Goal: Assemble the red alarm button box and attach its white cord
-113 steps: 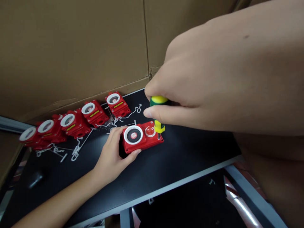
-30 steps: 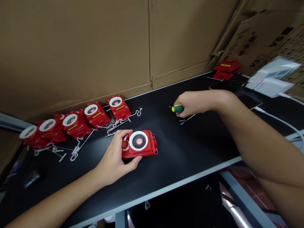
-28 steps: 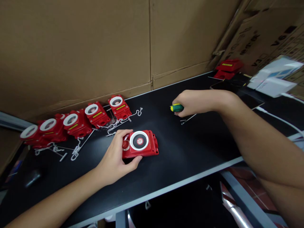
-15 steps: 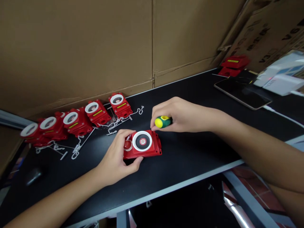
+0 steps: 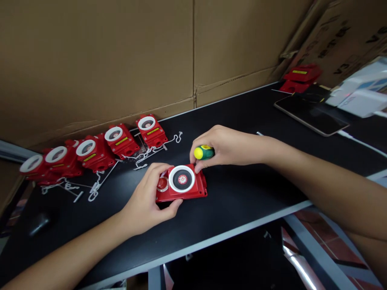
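On the black tabletop lies a red alarm sounder (image 5: pixel 182 179) with a white-rimmed round speaker and a small red lamp. My left hand (image 5: pixel 147 203) is closed around its left end, thumb along the near edge and fingers on the far edge. A screwdriver (image 5: pixel 204 152) with a green and yellow handle is gripped in my right hand (image 5: pixel 222 145), held over the far right corner of the sounder. The fingertips are at that corner. The screwdriver's shaft and tip are hidden, so I cannot tell whether the tip touches a screw.
Several similar red sounders (image 5: pixel 121 141) with white cords (image 5: pixel 96 187) stand along the cardboard at the back left. A phone (image 5: pixel 311 114), a white box (image 5: pixel 359 102) and another red unit (image 5: pixel 300 76) are at the far right. A dark computer mouse (image 5: pixel 39 224) lies front left.
My right hand and the screwdriver have shifted slightly left, and the fingertips now sit closer to the sounder's corner. The left hand keeps its hold. The view has tilted a little.
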A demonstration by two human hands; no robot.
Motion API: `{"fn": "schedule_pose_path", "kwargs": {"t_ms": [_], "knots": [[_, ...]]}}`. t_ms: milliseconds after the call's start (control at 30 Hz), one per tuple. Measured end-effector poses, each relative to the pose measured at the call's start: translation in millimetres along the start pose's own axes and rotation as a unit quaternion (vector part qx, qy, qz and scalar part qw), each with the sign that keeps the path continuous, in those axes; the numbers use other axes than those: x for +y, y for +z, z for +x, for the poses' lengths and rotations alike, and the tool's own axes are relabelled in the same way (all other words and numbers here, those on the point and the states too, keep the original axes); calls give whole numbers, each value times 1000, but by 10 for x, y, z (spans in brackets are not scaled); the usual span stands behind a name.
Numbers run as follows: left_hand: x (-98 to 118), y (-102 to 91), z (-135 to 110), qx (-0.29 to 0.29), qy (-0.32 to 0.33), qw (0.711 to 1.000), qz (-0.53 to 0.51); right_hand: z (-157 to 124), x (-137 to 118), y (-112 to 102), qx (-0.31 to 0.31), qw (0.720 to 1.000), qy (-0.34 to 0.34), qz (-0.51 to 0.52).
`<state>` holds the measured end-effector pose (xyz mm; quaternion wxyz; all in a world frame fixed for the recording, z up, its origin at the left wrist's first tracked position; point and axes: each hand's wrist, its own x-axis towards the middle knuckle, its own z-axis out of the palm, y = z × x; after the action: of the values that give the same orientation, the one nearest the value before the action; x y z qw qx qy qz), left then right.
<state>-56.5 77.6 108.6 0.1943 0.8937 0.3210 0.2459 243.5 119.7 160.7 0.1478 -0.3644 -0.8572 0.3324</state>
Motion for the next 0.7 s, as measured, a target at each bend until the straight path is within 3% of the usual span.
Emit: {"fn": "schedule_pose_path", "kwargs": {"t_ms": [100, 167, 267, 333, 400, 500, 567, 700], "knots": [[-7, 7, 0, -1, -1, 1000, 1, -13, 15, -15, 30, 999, -8, 23], [-9, 15, 4, 1, 2, 1000, 1, -8, -26, -62, 111, 989, -24, 95], [-6, 23, 7, 0, 6, 1000, -2, 47, -233, -213, 200, 927, -61, 311], [-1, 24, 4, 1, -3, 1000, -1, 103, -464, -341, 188, 891, -89, 404], [5, 25, -3, 9, -21, 1000, 0, 158, -718, -439, 173, 884, -115, 419], [13, 24, -18, 28, -41, 999, 2, 246, -974, -433, 200, 870, -165, 419], [16, 25, -27, 48, -48, 998, 17, 330, -994, -328, 205, 854, -159, 451], [9, 23, -32, 59, -53, 996, 31, 548, -803, -80, 206, 834, -106, 501]]}}
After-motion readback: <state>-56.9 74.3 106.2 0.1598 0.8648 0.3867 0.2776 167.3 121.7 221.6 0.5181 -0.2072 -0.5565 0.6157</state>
